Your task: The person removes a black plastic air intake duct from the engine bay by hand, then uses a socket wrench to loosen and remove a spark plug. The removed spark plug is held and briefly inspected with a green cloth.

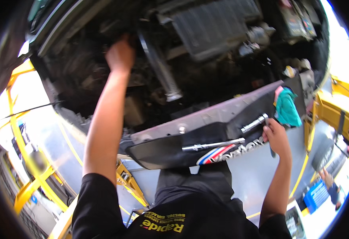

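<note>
My left hand [120, 55] reaches deep into the dark engine bay [142, 71] of a vehicle. Its fingers are curled, and what they hold, if anything, is lost in shadow. My right hand [277, 137] is closed round the handle of a ratchet wrench [266, 117] over the black fender cover [154, 153]. From the ratchet's head a chrome extension with a socket [254, 124] points to the left. A long chrome bar [212, 145] lies on the cover to the left of that hand. Just beyond the ratchet, a teal cloth [288, 108] hangs over the edge.
A ribbed black box [214, 28] and a metal bar [156, 59] sit in the bay. Yellow lift frames [17, 131] stand at the left and right. At the lower right are a tyre [323, 155], a blue case [316, 196] and another person's hand [325, 175].
</note>
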The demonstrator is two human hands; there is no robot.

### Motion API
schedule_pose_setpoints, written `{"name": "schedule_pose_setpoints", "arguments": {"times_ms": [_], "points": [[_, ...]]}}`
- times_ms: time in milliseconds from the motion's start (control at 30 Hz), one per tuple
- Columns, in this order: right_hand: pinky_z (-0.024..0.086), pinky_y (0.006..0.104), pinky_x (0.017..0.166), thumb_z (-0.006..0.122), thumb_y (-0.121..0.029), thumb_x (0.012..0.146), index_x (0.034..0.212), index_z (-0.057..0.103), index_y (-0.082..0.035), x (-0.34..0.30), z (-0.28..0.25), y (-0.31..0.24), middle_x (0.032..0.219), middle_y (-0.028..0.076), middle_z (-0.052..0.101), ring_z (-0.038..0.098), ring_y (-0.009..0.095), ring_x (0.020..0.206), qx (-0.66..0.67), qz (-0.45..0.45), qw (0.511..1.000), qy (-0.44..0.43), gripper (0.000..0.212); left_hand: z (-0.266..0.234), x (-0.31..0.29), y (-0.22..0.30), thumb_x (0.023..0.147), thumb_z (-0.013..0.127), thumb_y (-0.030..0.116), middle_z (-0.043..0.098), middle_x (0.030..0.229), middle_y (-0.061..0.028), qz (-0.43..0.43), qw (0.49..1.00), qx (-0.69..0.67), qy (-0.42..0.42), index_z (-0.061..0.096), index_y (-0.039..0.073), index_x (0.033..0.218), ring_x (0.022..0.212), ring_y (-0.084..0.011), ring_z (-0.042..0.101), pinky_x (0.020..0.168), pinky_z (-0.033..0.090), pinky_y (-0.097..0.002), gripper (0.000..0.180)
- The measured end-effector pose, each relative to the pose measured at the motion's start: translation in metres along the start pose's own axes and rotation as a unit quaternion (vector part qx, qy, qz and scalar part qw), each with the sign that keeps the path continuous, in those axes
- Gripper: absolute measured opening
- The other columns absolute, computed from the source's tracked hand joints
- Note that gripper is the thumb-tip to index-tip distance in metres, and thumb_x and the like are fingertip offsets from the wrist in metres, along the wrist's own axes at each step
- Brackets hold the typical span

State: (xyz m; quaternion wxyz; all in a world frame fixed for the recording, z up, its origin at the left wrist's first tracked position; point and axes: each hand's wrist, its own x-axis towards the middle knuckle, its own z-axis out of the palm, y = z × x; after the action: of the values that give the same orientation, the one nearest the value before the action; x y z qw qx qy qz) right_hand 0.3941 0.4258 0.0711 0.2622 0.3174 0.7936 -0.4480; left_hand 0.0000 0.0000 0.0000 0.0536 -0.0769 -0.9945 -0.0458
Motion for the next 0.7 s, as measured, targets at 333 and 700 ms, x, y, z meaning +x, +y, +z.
{"name": "schedule_pose_setpoints", "arguments": {"times_ms": [333,700], "points": [[0.048,0.0260,0.052,0.057,-0.005,0.102,0.101,0.059,0.000,0.001,0.003,-0.006,0.069,0.004,0.062,0.057,0.009,0.058,0.017,0.000,0.999,0.031,0.006,-0.021,0.001,0.001,0.096,0.061,0.046,0.076,0.094,-0.0190,0.021,0.999,0.010,-0.037,0.070,0.013,0.110,0.094,-0.0407,0.073,0.103,0.046,-0.0596,0.036],[0.048,0.0256,0.052,0.057,-0.006,0.102,0.097,0.059,0.000,0.004,0.004,0.002,0.069,0.006,0.064,0.059,0.009,0.056,0.052,0.012,0.998,0.032,0.008,-0.032,0.007,0.006,0.091,0.070,0.037,0.074,0.091,-0.0195,0.023,0.999,-0.035,-0.033,0.070,0.011,0.103,0.092,-0.0411,0.072,0.080,0.056,-0.0535,0.029]]}}
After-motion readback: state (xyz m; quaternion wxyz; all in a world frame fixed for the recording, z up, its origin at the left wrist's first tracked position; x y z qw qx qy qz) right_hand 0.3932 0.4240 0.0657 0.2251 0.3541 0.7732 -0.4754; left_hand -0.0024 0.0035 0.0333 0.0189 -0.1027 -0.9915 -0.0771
